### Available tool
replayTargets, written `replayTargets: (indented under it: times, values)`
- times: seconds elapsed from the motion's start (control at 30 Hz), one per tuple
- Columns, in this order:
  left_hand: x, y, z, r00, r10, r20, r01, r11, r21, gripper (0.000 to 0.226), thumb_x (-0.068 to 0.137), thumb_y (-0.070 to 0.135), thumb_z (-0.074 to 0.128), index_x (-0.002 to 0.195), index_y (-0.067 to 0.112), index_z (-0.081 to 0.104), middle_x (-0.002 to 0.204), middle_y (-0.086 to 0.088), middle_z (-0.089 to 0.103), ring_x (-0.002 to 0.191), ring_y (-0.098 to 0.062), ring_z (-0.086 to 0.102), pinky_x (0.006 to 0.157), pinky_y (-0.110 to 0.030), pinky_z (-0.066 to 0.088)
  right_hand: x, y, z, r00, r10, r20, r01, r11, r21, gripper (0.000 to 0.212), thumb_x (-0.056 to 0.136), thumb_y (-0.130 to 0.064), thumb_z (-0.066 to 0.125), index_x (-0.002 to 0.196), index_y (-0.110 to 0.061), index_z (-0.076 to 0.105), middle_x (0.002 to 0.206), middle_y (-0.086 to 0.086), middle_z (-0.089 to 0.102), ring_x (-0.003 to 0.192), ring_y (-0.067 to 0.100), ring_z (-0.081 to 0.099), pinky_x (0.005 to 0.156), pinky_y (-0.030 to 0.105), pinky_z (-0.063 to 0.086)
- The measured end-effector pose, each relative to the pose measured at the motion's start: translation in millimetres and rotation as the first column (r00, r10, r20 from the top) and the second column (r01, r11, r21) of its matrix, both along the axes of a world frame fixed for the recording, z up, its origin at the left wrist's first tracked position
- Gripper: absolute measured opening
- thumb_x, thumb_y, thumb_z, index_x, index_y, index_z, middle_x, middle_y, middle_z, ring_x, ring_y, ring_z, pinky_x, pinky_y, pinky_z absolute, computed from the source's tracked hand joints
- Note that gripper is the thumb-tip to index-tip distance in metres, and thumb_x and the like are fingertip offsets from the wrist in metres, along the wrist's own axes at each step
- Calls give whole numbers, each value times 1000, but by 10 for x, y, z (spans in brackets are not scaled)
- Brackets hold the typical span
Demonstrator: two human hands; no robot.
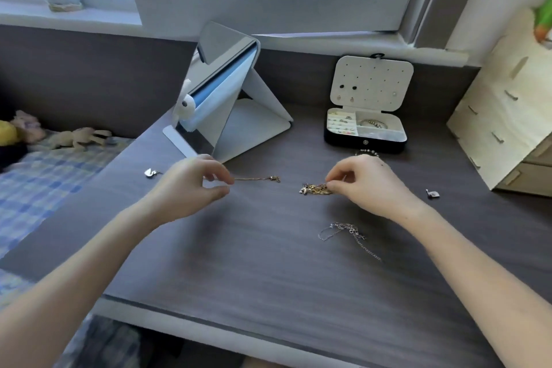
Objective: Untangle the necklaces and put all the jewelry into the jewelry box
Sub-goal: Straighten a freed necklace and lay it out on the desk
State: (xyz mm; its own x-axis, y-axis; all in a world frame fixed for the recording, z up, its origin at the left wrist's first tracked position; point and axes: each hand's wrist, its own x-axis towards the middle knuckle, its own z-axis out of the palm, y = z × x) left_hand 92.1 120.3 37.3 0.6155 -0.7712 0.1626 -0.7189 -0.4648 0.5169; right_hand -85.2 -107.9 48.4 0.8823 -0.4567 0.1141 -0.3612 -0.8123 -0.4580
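A gold chain lies stretched on the desk, one end pinched in the grip of the left hand. The right hand pinches a tangled gold clump in its grip. A silver necklace lies nearer, and the open jewelry box stands behind.

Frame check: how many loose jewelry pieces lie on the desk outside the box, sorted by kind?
Gold chains: 2, the stretched gold chain and the gold clump.
Silver chains: 1, the silver tangle.
Small silver pieces: 2, left piece, right piece.
Bead bracelets: 1, the bead bracelet, partly hidden behind the right hand.
Total: 6.
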Motion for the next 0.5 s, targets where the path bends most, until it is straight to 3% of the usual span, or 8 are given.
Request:
replayTargets:
  times: [0.2, 0.3, 0.5]
  values:
    - [-680, -636, -32, 975, -220, -40, 219, 976, -19, 4, 82, 22, 69, 83, 19, 73, 85, 4, 62, 80, -14, 56, 77, -29, 44, -634, -96, 33, 992, -80, -97, 87, 994, 73, 12, 82, -28, 70, 70, -28, 66, 72, -13, 65, 72, 3, 57, 63, 14, 39]
    - [-884, -884, -56, 960, -273, -59, 272, 962, -19, 4, 82, 22, 69, 83, 21, 72, 85, 4, 61, 79, -14, 55, 76, -29, 44, -747, -5, -38, 992, -52, -113, 64, 992, 104, 10, 79, -33, 72, 71, -29, 67, 70, -12, 64, 70, 2, 57, 63, 17, 41]
    - [-994, -1092, -79, 945, -289, -153, 275, 956, -106, 3, 78, 15, 71, 79, 18, 73, 69, 10, 59, 64, -6, 51, 63, -15, 38, -766, 87, -173, 998, 12, -67, -10, 1000, 29, 6, 80, -30, 71, 78, -26, 66, 76, -11, 59, 68, 1, 49, 63, 13, 36]
